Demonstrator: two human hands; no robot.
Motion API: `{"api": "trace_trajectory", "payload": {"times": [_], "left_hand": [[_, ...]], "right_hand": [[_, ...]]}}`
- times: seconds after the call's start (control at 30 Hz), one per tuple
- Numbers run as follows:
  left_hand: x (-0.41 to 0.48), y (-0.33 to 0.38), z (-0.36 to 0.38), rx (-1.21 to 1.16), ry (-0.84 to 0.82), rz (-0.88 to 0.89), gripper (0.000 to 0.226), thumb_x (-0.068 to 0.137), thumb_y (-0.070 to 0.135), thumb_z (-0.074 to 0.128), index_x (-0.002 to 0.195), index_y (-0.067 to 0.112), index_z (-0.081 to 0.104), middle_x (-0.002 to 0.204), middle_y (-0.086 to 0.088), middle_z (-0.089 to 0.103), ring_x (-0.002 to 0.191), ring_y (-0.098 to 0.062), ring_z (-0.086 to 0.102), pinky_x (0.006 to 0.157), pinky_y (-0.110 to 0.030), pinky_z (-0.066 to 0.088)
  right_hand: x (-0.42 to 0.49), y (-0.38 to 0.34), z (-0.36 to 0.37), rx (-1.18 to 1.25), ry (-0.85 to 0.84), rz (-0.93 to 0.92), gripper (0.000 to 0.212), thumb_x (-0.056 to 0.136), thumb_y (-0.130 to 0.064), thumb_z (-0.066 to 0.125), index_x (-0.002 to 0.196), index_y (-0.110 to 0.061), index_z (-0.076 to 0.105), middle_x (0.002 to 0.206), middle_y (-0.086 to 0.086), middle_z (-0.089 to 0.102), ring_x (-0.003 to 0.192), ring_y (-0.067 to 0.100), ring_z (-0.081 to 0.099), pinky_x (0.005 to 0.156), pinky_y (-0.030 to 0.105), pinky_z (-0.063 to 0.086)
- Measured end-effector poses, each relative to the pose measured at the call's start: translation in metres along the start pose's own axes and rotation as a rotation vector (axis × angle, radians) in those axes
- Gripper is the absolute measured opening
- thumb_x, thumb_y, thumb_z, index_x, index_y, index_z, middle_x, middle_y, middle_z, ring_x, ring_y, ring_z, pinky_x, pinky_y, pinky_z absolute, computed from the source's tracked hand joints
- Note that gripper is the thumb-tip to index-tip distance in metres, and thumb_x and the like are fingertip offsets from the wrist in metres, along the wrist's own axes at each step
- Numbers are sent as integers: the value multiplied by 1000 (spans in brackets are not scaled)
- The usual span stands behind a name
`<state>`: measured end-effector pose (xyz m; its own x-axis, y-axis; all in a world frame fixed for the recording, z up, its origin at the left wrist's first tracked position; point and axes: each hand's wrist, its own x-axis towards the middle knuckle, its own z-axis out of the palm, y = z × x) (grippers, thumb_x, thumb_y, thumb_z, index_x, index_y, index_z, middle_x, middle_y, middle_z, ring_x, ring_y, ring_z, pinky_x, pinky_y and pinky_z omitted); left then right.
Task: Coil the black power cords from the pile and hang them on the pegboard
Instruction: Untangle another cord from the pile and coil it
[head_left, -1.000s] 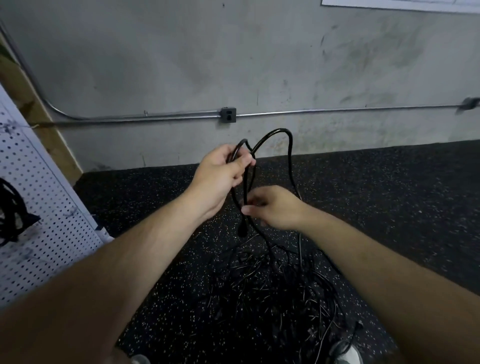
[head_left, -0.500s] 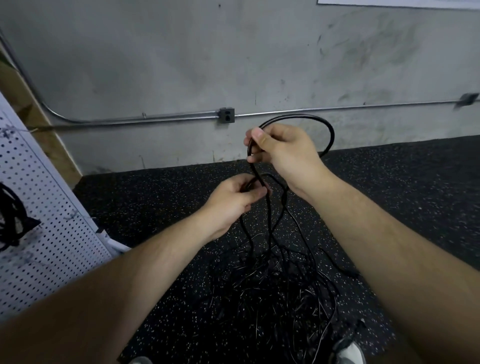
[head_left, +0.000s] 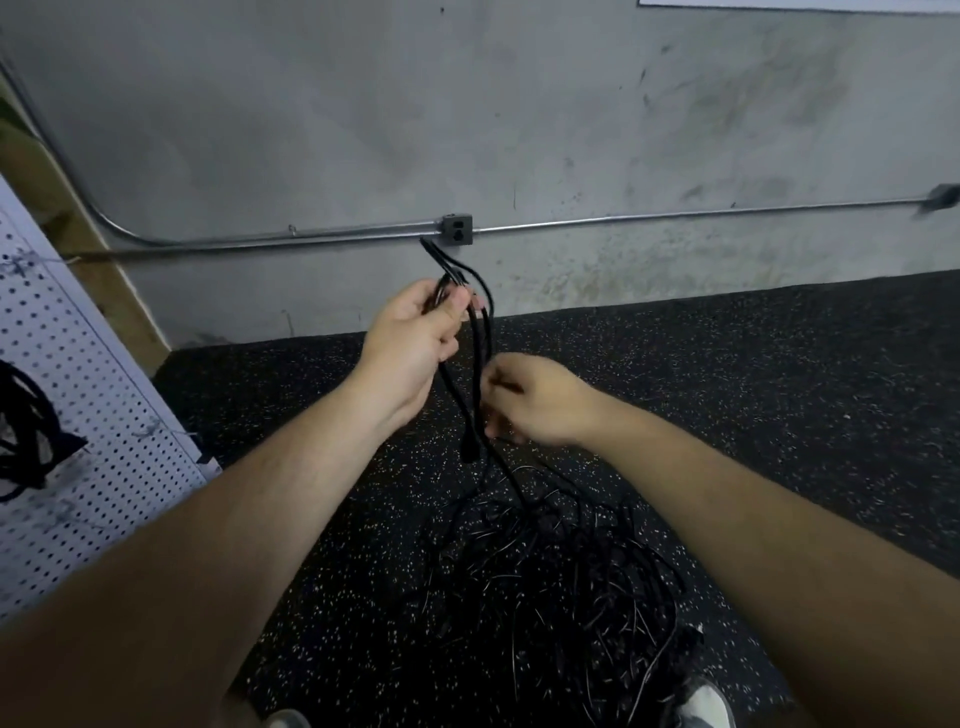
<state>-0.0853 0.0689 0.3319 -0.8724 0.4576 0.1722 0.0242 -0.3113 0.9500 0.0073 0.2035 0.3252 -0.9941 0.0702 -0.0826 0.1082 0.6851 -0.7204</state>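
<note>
Up front in the head view, both bare forearms reach out from the near edge toward the middle of the scene. The left hand (head_left: 410, 338) is raised in front of the far wall (head_left: 571, 130), fingers and thumb curled tight round a bunch of folded loops of a black power cord (head_left: 467, 446). Short bends of the cord stick up above the fist, just below the outlet box (head_left: 457, 229) on the metal conduit (head_left: 675, 215). The right hand (head_left: 535, 400) sits lower and just to the right, fingers curled in and pinching the same cord where its strands hang down; motion blur hides the exact fingertip contact. Between the two hands the strands run close together, and a thicker connector end dangles just below them.

Below the hands, the strands drop into the pile (head_left: 545, 582), a loose tangle of black cords on the dark speckled floor (head_left: 779, 389), nearer than the hands and slightly right. At the left edge leans the white pegboard (head_left: 104, 395), with a black coiled cord (head_left: 26, 431) hanging on it. Two shoe tips (head_left: 706, 701) peek in at the near edge.
</note>
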Motion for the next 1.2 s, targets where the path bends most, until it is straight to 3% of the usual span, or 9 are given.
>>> {"api": "trace_trajectory", "payload": {"times": [0.2,0.33,0.5,0.67,0.77,0.9,1.03,1.1,1.2], "left_hand": [[-2,2,-10,-41,30,4,11,102,6,55,98,10,65,86,-1,69,55,-2,36,48,-17,27],[-4,-4,-23,69,38,-46,15,100,17,60,112,15,69,108,3,74,60,0,42,53,-14,35],[-19,-22,-14,-49,-61,-164,26,97,34,58,112,17,71,84,6,66,71,-9,45,53,-18,36],[-35,-25,-13,53,-244,-217,19,100,8,57,115,8,68,111,-5,76,65,-2,49,54,-20,31],[-40,-28,-4,159,-195,-218,15,97,7,62,110,11,69,98,-3,77,66,4,61,57,-21,36],[-24,-12,-5,89,-55,-132,16,92,12,68,107,15,71,90,0,77,70,3,65,75,-28,37],[-16,1,-8,64,-80,-98,18,92,18,69,108,11,72,87,-2,76,64,3,59,54,-19,33],[-13,3,-8,61,-72,-84,24,92,21,69,112,9,71,89,-2,76,64,3,57,50,-17,31],[-10,3,-13,6,-42,-84,31,91,29,67,113,8,71,98,-4,76,62,-1,48,51,-15,32]], "right_hand": [[3,-2,7,-37,-230,47,3,98,-15,65,97,-15,62,93,4,74,76,15,69,68,32,59],[7,-14,3,4,26,-41,16,101,-12,60,86,-17,63,85,1,73,68,12,67,68,30,59],[9,-43,-16,176,272,-163,19,101,-14,60,82,-15,60,75,5,69,56,7,64,58,22,54],[11,-72,-42,715,441,-307,14,102,-3,55,99,7,63,84,10,70,61,10,61,60,25,54],[7,-72,-50,828,446,-308,9,100,-1,56,98,5,64,85,10,68,65,12,62,61,27,54],[-6,-31,-34,338,310,-35,4,97,-10,61,97,-10,57,75,3,66,59,14,59,55,28,48],[-11,-3,5,-24,-162,103,23,93,-20,71,112,-17,59,92,-4,69,64,2,65,52,17,49],[-6,-1,19,31,-196,72,5,99,-16,64,103,-14,65,87,0,70,61,2,63,53,18,51],[1,-7,13,23,-20,13,12,102,-12,57,96,-11,68,91,1,73,64,4,65,54,20,53]]}}
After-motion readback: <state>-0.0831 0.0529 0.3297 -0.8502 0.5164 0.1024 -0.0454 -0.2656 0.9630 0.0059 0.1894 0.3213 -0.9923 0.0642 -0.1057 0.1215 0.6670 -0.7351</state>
